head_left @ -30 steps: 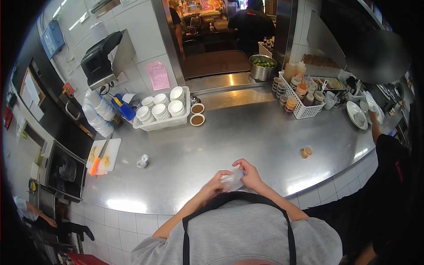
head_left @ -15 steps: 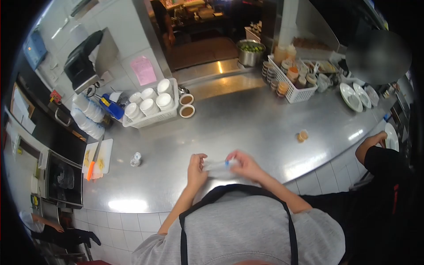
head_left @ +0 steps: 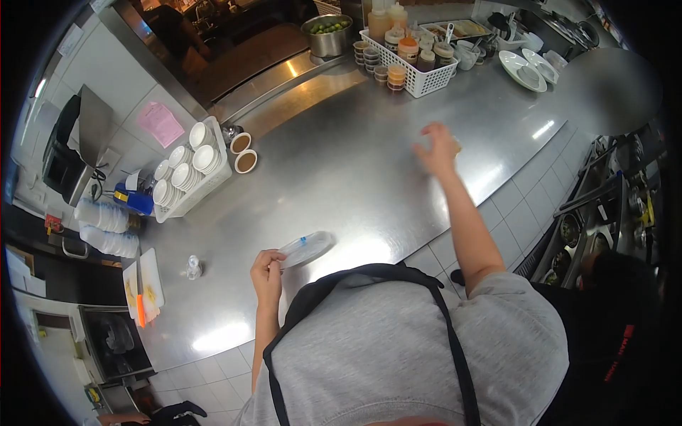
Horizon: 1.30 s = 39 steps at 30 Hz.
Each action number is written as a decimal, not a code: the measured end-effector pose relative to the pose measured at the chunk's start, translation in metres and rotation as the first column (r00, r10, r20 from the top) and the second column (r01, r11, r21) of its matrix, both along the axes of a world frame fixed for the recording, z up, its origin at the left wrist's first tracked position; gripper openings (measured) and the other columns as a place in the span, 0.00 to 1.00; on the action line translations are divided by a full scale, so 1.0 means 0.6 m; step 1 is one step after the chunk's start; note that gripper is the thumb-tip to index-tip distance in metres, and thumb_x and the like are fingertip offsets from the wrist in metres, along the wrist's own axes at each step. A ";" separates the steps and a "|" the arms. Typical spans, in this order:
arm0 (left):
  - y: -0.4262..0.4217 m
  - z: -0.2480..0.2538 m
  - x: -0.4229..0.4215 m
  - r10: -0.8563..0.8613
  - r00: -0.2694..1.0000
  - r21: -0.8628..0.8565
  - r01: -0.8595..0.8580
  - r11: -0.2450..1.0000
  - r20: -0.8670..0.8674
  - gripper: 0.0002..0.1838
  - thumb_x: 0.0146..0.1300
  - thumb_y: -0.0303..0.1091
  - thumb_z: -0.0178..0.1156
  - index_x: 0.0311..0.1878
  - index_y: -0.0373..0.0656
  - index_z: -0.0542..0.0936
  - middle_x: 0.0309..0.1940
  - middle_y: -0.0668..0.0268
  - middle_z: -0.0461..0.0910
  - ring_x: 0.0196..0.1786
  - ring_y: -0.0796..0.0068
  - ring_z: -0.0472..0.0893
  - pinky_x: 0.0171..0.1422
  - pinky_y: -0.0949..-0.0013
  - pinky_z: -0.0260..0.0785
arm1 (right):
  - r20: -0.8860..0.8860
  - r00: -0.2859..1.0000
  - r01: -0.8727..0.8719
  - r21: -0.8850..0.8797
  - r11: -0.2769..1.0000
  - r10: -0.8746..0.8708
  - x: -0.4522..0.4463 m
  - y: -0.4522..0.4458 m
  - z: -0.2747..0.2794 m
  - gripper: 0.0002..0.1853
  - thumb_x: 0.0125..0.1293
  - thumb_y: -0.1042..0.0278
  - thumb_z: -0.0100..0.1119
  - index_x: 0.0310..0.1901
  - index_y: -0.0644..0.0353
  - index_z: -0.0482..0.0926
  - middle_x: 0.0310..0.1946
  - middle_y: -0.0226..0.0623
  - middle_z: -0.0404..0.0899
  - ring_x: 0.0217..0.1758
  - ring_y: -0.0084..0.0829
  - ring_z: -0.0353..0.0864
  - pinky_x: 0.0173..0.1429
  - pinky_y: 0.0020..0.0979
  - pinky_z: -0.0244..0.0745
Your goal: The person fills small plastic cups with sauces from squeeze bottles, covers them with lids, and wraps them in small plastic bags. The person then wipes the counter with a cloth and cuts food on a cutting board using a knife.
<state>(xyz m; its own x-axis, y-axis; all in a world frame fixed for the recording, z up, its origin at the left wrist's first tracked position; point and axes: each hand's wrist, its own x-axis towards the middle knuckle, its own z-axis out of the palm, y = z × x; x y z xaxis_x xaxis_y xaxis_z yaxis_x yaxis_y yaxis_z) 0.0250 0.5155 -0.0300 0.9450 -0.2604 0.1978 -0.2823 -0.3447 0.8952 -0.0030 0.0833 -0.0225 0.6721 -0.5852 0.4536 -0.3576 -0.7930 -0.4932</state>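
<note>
My left hand (head_left: 267, 275) is closed on the near end of a clear, oval plastic piece with a blue mark (head_left: 307, 248), held just over the steel counter; whether it is a bag or a lid I cannot tell. Far out to the right, my right hand (head_left: 438, 150) stretches over the counter with its fingers apart. A sliver of something tan (head_left: 458, 148) shows beside that hand, mostly hidden by it. Away to the left stands a small clear container (head_left: 194, 267).
A cutting board (head_left: 150, 273) with an orange-handled knife (head_left: 141, 307) lies left. At the back are a basket of white cups (head_left: 192, 202), two brown sauce cups (head_left: 246, 162), a sauce-bottle basket (head_left: 433, 84), a pot (head_left: 331, 44) and plates (head_left: 522, 74). A co-worker in black (head_left: 611, 341) is at right.
My right hand has let go of the clear plastic piece and reached right to where the small tan cups stood. My left hand keeps hold of the piece. The view has turned right.
</note>
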 end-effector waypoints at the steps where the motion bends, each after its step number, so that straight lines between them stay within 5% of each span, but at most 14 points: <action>1: 0.007 0.004 0.002 -0.010 0.997 -0.009 0.009 1.000 -0.082 0.07 0.53 0.21 0.50 0.27 0.36 0.79 0.31 0.62 0.78 0.30 0.75 0.76 0.28 0.74 0.67 | 0.054 0.994 0.100 -0.157 0.983 -0.092 -0.005 -0.060 -0.039 0.21 0.45 0.66 0.69 0.41 0.53 0.72 0.49 0.40 0.69 0.53 0.43 0.69 0.57 0.42 0.63; 4: 0.004 -0.011 0.004 -0.027 0.988 0.004 0.027 1.000 -0.151 0.07 0.53 0.23 0.52 0.26 0.36 0.79 0.30 0.63 0.78 0.29 0.75 0.76 0.27 0.74 0.66 | -0.106 0.962 0.239 -0.104 0.965 -0.250 -0.035 -0.107 -0.062 0.20 0.47 0.66 0.67 0.43 0.54 0.71 0.49 0.42 0.68 0.51 0.45 0.70 0.55 0.41 0.65; 10: -0.064 -0.045 -0.016 -0.094 0.985 0.135 0.114 0.984 -0.142 0.05 0.48 0.29 0.61 0.29 0.40 0.80 0.30 0.61 0.78 0.35 0.71 0.77 0.42 0.70 0.69 | 0.053 0.940 -0.337 -0.007 0.941 0.337 -0.050 0.078 -0.083 0.14 0.55 0.74 0.55 0.45 0.62 0.71 0.43 0.52 0.70 0.47 0.52 0.70 0.52 0.43 0.68; 14: -0.080 -0.057 -0.009 -0.202 0.963 0.196 0.236 0.952 -0.179 0.15 0.43 0.29 0.61 0.39 0.41 0.80 0.39 0.56 0.76 0.44 0.58 0.77 0.49 0.65 0.70 | 0.144 0.699 -0.700 0.336 0.630 0.700 -0.044 0.239 -0.038 0.17 0.51 0.72 0.62 0.44 0.60 0.72 0.47 0.46 0.70 0.53 0.47 0.70 0.57 0.39 0.66; 17: -0.087 -0.043 -0.013 -0.252 0.950 0.220 0.289 0.932 -0.181 0.22 0.42 0.30 0.62 0.45 0.39 0.78 0.41 0.55 0.74 0.47 0.58 0.75 0.52 0.65 0.68 | 0.237 0.566 -0.807 0.356 0.472 0.790 -0.040 0.301 0.023 0.18 0.51 0.69 0.64 0.45 0.56 0.72 0.50 0.41 0.69 0.56 0.44 0.69 0.62 0.42 0.63; 19: -0.084 -0.044 -0.017 -0.264 0.951 0.202 0.293 0.935 -0.160 0.24 0.42 0.30 0.62 0.48 0.39 0.76 0.43 0.54 0.73 0.48 0.58 0.75 0.52 0.65 0.68 | 0.119 0.437 -0.886 0.228 0.404 0.892 -0.037 0.320 0.042 0.17 0.54 0.66 0.62 0.46 0.55 0.72 0.52 0.38 0.69 0.57 0.41 0.69 0.68 0.48 0.55; 20: -0.082 -0.047 -0.018 -0.255 0.946 0.135 0.284 0.949 -0.199 0.27 0.42 0.30 0.62 0.51 0.38 0.74 0.45 0.54 0.72 0.48 0.58 0.74 0.52 0.65 0.68 | 0.118 0.426 -0.892 0.224 0.394 0.897 -0.035 0.321 0.033 0.17 0.54 0.66 0.62 0.46 0.55 0.72 0.52 0.38 0.69 0.57 0.41 0.69 0.68 0.48 0.55; 22: -0.074 -0.061 -0.021 -0.245 0.940 0.067 0.268 0.961 -0.236 0.30 0.43 0.30 0.63 0.54 0.37 0.72 0.47 0.54 0.70 0.49 0.58 0.74 0.52 0.65 0.69 | -0.220 0.316 -0.880 0.296 0.372 0.923 -0.035 0.314 -0.004 0.22 0.55 0.62 0.63 0.52 0.49 0.72 0.60 0.38 0.63 0.66 0.41 0.60 0.71 0.56 0.42; 28: -0.063 -0.085 -0.030 -0.258 0.943 -0.069 0.249 0.966 -0.211 0.35 0.44 0.27 0.64 0.60 0.40 0.68 0.51 0.55 0.67 0.48 0.62 0.74 0.50 0.68 0.70 | -0.492 0.301 -0.858 0.234 0.457 0.817 -0.045 0.310 -0.034 0.27 0.53 0.55 0.62 0.58 0.35 0.72 0.72 0.36 0.45 0.76 0.41 0.34 0.71 0.60 0.30; 31: -0.074 -0.022 -0.036 -0.234 0.951 0.009 0.241 0.971 -0.202 0.34 0.46 0.27 0.65 0.61 0.42 0.68 0.52 0.56 0.67 0.45 0.68 0.75 0.46 0.72 0.71 | -0.447 0.302 -0.844 0.285 0.454 0.842 -0.040 0.313 -0.029 0.22 0.55 0.56 0.60 0.53 0.40 0.77 0.71 0.34 0.46 0.75 0.40 0.38 0.72 0.58 0.32; 34: -0.083 0.060 -0.040 -0.428 0.868 -0.139 0.405 0.904 -0.251 0.32 0.49 0.27 0.67 0.60 0.43 0.69 0.53 0.57 0.67 0.42 0.73 0.75 0.42 0.76 0.70 | -0.444 0.235 -0.849 0.339 0.405 0.865 -0.029 0.318 -0.019 0.21 0.53 0.58 0.61 0.52 0.47 0.78 0.71 0.33 0.49 0.74 0.40 0.44 0.73 0.54 0.36; 37: -0.067 0.123 -0.038 -0.558 0.830 -0.040 0.557 0.830 -0.017 0.29 0.51 0.27 0.67 0.58 0.43 0.71 0.54 0.59 0.67 0.41 0.77 0.74 0.38 0.80 0.68 | -0.406 0.255 -0.824 0.383 0.417 0.878 -0.020 0.334 -0.012 0.19 0.52 0.60 0.62 0.47 0.54 0.81 0.69 0.33 0.52 0.69 0.38 0.53 0.70 0.50 0.48; 39: -0.047 0.132 -0.032 -0.389 0.899 -0.129 0.418 0.899 0.201 0.36 0.50 0.30 0.68 0.64 0.45 0.65 0.56 0.59 0.66 0.48 0.67 0.73 0.46 0.74 0.70 | -0.422 0.225 -0.858 0.341 0.384 0.878 -0.013 0.331 -0.024 0.18 0.52 0.59 0.62 0.45 0.55 0.81 0.67 0.33 0.55 0.67 0.38 0.56 0.68 0.48 0.53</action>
